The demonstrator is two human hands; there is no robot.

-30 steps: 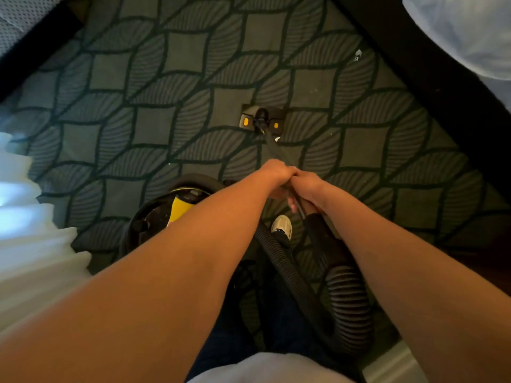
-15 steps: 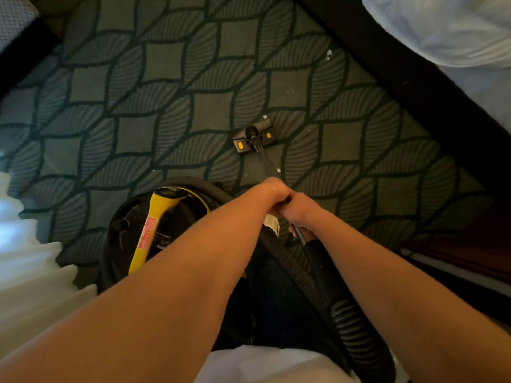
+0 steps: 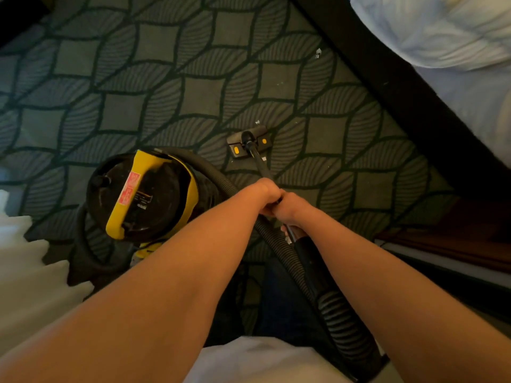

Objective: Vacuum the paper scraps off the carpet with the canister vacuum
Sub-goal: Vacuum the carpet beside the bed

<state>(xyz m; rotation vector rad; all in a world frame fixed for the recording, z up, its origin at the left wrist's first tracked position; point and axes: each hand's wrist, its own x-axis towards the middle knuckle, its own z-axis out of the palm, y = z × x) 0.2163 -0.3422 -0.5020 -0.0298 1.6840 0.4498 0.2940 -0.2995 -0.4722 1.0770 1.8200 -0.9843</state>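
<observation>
a stretch of the thin black wand point(image 3: 258, 161) is hidden inside the left hand point(image 3: 265, 192) and right hand point(image 3: 291, 212) clasped round it. print on the red label point(image 3: 128, 188) of the black-and-yellow canister vacuum point(image 3: 154, 194) is unreadable. white rumpled bedding point(image 3: 442, 31) runs off the top-right edge.

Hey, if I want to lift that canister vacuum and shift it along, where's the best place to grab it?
Probably the yellow handle bridging the top of the canister vacuum. Reach down from above and wrap its middle: it faces up, and the hose leaves from the far side.
</observation>
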